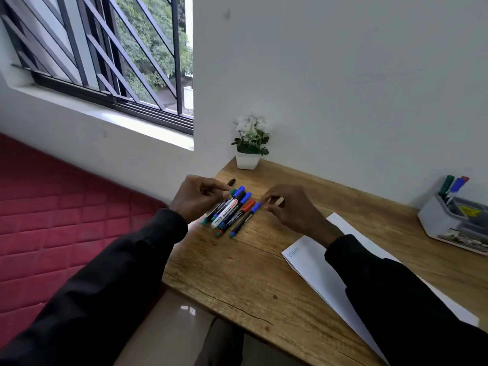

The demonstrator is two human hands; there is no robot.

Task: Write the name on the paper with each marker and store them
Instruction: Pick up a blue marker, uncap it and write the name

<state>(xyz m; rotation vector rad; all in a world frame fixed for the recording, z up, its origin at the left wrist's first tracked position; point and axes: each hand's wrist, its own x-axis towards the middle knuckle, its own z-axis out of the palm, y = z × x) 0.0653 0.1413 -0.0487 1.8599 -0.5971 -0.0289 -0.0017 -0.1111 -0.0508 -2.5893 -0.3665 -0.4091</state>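
Wooden desk [237, 273] | left grip [196, 198] clasps black marker [231, 182] | right grip [290, 210] seemingly pinches blue marker [245, 217] | paper [311, 260] writing faint, unreadable

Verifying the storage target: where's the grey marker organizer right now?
Head view: the grey organizer sits on the desk at its far right, against the wall, beyond the paper; three markers stand in it.

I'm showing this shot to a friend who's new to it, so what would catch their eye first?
Probably the bundle of coloured markers lying side by side near the desk's left edge, the left hand seemingly holding a black marker and the right hand beside a blue cap. Next, the white paper under the right sleeve, and the grey organiser with three markers standing in it at far right.
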